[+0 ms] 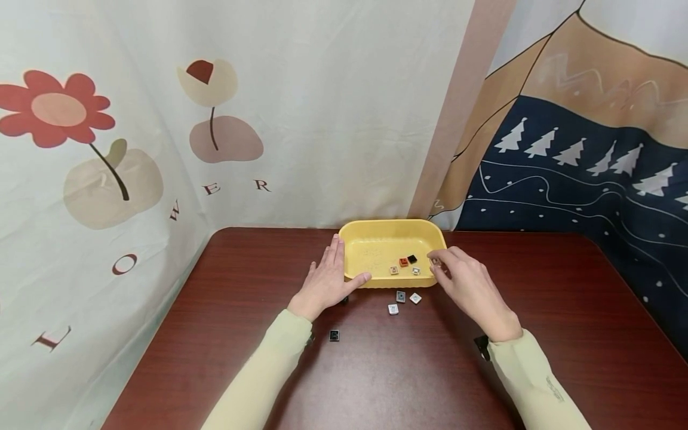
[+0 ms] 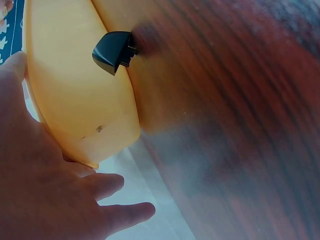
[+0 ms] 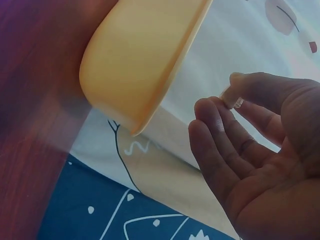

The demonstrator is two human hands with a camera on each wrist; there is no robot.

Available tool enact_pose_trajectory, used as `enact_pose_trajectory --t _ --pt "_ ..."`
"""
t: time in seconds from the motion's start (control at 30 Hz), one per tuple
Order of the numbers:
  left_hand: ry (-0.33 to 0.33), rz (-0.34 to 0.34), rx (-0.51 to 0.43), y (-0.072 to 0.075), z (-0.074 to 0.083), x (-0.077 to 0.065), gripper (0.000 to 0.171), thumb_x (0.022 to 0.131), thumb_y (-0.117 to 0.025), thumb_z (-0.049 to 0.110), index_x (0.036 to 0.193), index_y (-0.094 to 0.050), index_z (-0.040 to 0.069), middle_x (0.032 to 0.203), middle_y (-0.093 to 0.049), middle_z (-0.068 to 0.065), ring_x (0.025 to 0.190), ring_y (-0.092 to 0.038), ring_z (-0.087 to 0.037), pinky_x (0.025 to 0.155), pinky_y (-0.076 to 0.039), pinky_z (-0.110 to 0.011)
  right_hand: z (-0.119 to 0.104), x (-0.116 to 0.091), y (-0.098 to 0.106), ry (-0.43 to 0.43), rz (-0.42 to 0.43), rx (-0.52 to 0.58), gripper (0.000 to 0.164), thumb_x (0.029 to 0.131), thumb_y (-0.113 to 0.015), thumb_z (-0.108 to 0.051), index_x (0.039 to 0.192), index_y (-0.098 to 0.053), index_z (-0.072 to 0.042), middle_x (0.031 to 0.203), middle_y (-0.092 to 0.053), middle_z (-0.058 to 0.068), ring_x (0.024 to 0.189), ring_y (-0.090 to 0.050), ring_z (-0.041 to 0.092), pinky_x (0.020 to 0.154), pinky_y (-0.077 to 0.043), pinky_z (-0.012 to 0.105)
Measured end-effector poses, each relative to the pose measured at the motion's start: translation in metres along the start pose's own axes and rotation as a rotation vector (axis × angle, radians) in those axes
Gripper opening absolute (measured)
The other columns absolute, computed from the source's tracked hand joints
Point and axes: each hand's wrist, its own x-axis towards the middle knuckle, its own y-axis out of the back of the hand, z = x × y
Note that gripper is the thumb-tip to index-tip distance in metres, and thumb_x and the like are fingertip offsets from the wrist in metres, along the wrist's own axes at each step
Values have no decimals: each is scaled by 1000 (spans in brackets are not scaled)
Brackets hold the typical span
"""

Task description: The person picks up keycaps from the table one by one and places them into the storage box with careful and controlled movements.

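A shallow yellow plastic basin (image 1: 389, 283) stands at the back of the table with several keycaps inside, among them a red keycap (image 1: 404, 262) and a black keycap (image 1: 412, 258). My left hand (image 1: 322, 288) rests against its left end, fingers straight, thumb over the front rim. Between thumb and fingertips, my right hand (image 1: 472, 288) pinches a small pale keycap (image 3: 230, 96) above the basin's right end. The left wrist view shows a black keycap (image 2: 113, 52) in front of the basin, beside my left hand.
On the table before the basin lie a grey keycap (image 1: 401, 297) and two white keycaps, one of them (image 1: 393, 309) closer to me. Another black keycap (image 1: 334, 335) sits nearer, by my left sleeve. A printed curtain (image 1: 322, 119) hangs right behind the table's back edge.
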Motion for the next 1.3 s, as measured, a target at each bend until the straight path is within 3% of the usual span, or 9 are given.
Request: enact_pose_trajectory --t 0.33,0.7,0.97,1.3 --pt "-1 -3 3 -1 -1 1 112 95 -47 77 165 -1 2 174 7 -9 158 -12 -33 120 -20 -64 5 30 -16 22 -91 -62 21 93 -72 2 113 -74 0 104 -72 16 93 -69 31 82 -58 47" --pt "1 -5 10 -1 0 2 113 95 -45 79 165 0 3 174 8 -8 158 -12 -33 120 -20 -64 7 57 -33 -17 -319 -205 9 88 -69 6 90 -70 -3 74 -56 8 67 -55 25 62 -50 41" --pt "2 -5 6 -1 0 1 113 95 -46 78 165 -1 3 174 7 -9 158 -13 -34 120 -19 -64 4 69 -39 5 -439 -273 19 89 -63 9 78 -68 -6 66 -54 6 65 -51 24 62 -47 38" --pt "5 -7 17 -1 -1 1 113 95 -45 79 165 -1 3 174 7 -8 158 -13 -33 120 -20 -64 3 73 -43 24 -458 -289 22 84 -68 9 71 -61 -7 67 -54 7 67 -52 25 64 -48 41"
